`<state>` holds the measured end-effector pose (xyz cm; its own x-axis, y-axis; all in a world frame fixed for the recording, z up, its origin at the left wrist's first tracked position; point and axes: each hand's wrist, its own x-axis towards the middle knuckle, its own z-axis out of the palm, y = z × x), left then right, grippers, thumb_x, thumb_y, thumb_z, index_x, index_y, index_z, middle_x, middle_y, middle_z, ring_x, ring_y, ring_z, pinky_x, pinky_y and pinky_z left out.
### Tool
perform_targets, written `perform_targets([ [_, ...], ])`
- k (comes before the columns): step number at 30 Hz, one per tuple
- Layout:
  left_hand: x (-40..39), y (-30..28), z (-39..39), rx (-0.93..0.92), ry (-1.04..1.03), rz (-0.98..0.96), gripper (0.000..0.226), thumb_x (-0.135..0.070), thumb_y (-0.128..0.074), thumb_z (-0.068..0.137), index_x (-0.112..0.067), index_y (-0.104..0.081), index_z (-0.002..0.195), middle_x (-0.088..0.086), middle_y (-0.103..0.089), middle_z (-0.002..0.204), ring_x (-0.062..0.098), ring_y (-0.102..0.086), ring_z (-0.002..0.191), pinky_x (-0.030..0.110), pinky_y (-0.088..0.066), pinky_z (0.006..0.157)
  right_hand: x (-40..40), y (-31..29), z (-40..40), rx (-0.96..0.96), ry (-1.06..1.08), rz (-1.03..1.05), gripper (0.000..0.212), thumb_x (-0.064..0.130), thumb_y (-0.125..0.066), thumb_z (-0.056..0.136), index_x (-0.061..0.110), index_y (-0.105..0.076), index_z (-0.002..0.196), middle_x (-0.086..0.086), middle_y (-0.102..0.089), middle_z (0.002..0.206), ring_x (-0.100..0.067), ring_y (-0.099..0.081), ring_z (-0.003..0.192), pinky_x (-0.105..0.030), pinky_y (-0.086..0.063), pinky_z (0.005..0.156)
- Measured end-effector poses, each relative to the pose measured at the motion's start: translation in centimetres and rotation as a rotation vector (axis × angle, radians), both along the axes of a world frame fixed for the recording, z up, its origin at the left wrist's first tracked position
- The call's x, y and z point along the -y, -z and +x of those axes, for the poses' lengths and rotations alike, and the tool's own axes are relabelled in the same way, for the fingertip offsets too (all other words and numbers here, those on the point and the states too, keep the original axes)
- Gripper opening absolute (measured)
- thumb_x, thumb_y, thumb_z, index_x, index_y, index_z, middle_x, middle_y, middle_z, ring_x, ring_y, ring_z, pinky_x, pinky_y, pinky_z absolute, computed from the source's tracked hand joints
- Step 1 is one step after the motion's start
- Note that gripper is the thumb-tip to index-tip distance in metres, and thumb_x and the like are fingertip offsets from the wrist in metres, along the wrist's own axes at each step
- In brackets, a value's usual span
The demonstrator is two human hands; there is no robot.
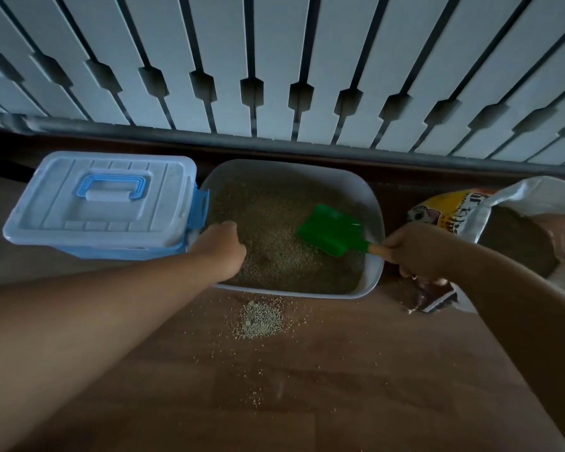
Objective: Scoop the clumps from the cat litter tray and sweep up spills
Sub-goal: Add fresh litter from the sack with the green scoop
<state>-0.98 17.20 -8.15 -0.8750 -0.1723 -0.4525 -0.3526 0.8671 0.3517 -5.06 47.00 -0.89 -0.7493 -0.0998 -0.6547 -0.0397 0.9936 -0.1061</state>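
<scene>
Over the litter tray (371,203) we hover with both hands: our right hand (415,252) grips the handle of the green scoop (331,230), blade resting on the litter near the tray's right wall, while our left hand (222,247) curls at the tray's left edge, whether it holds anything we cannot tell. Tip the scoop carelessly and more grains join the spill (261,319) just in front of the tray. Left of the tray sits a lidded blue box (101,203), contents hidden; right of it, an open bag (490,216) holding litter.
</scene>
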Motion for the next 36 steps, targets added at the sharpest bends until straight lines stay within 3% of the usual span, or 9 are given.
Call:
perform_targets([
  [3, -0.4, -0.1, -0.3, 0.000, 0.015, 0.044, 0.058, -0.021, -0.050, 0.101, -0.012, -0.030, 0.155, 0.015, -0.059, 0.130, 0.030, -0.064, 0.106, 0.040, -0.052, 0.085, 2.9, 1.3, 1.2, 0.011, -0.034, -0.162, 0.041, 0.044, -0.044, 0.102, 0.014, -0.070, 0.112, -0.009, -0.072, 0.088, -0.022, -0.067, 0.071, -0.036, -0.058, 0.071],
  [7, -0.9, 0.1, -0.2, -0.016, 0.016, 0.080, 0.059, -0.021, -0.050, 0.101, -0.015, -0.029, 0.156, 0.013, -0.057, 0.134, 0.029, -0.067, 0.098, 0.035, -0.052, 0.071, 3.5, 2.5, 1.1, 0.117, -0.069, -0.073, 0.024, 0.018, -0.049, 0.103, 0.012, -0.065, 0.120, -0.001, -0.062, 0.079, -0.008, -0.050, 0.055, -0.017, -0.041, 0.051],
  [10, -0.9, 0.0, -0.2, -0.014, 0.004, 0.078, 0.057, -0.020, -0.049, 0.101, -0.016, -0.031, 0.155, 0.012, -0.060, 0.128, 0.030, -0.067, 0.100, 0.036, -0.049, 0.074, 0.8, 1.0, -0.7, 0.142, 0.025, 0.035, 0.022, 0.011, -0.054, 0.100, 0.011, -0.067, 0.117, -0.003, -0.061, 0.071, -0.009, -0.048, 0.047, -0.017, -0.040, 0.044],
  [15, -0.8, -0.2, -0.5, -0.031, -0.020, 0.065, 0.059, -0.018, -0.049, 0.101, -0.016, -0.028, 0.156, 0.014, -0.057, 0.135, 0.032, -0.066, 0.108, 0.042, -0.054, 0.082, 1.5, -0.3, -2.1, -0.047, -0.125, 0.146, 0.020, 0.022, -0.055, 0.100, 0.013, -0.071, 0.109, -0.003, -0.069, 0.088, -0.014, -0.063, 0.075, -0.025, -0.051, 0.071],
  [18, -0.7, -0.4, -1.0, -0.035, -0.047, 0.086, 0.061, -0.015, -0.048, 0.101, -0.018, -0.024, 0.158, 0.014, -0.047, 0.147, 0.032, -0.065, 0.110, 0.039, -0.052, 0.077, 4.4, 1.1, -0.5, 0.098, -0.072, -0.089, 0.026, 0.021, -0.050, 0.103, 0.011, -0.069, 0.118, -0.002, -0.063, 0.076, -0.007, -0.051, 0.052, -0.018, -0.042, 0.048],
  [21, -0.6, -0.4, -1.2, -0.047, -0.061, 0.080, 0.061, -0.016, -0.047, 0.101, -0.020, -0.024, 0.158, 0.012, -0.044, 0.151, 0.030, -0.065, 0.107, 0.034, -0.050, 0.072, 3.7, 0.6, -0.1, 0.301, 0.099, -0.083, 0.025, 0.010, -0.052, 0.100, 0.005, -0.062, 0.123, -0.005, -0.054, 0.064, -0.004, -0.037, 0.029, -0.016, -0.030, 0.032],
  [27, 0.4, 0.3, -1.3, -0.054, -0.063, 0.098, 0.061, -0.015, -0.047, 0.100, -0.018, -0.025, 0.157, 0.015, -0.057, 0.132, 0.035, -0.065, 0.104, 0.040, -0.051, 0.070, -0.3, -1.9, -2.7, 0.186, 0.143, 0.029, 0.021, 0.019, -0.056, 0.101, 0.005, -0.070, 0.106, -0.004, -0.058, 0.056, -0.009, -0.039, 0.032, -0.018, -0.034, 0.038],
  [32, 0.4, -0.6, -1.6, -0.081, -0.005, 0.110, 0.060, -0.017, -0.046, 0.102, -0.018, -0.025, 0.157, 0.014, -0.039, 0.154, 0.032, -0.063, 0.111, 0.043, -0.054, 0.087, 3.6, 0.5, 0.1, 0.239, 0.116, -0.129, 0.023, 0.013, -0.051, 0.102, 0.009, -0.064, 0.121, -0.005, -0.057, 0.067, -0.007, -0.039, 0.036, -0.016, -0.033, 0.034],
  [36, 0.1, -0.9, -1.6, -0.091, -0.013, 0.116, 0.059, -0.017, -0.045, 0.102, -0.020, -0.024, 0.157, 0.013, -0.041, 0.153, 0.032, -0.065, 0.106, 0.037, -0.054, 0.074, 1.9, -0.5, -0.7, 0.311, 0.206, -0.007, 0.016, 0.012, -0.053, 0.100, 0.005, -0.064, 0.110, -0.004, -0.054, 0.060, -0.007, -0.034, 0.031, -0.017, -0.028, 0.033],
])
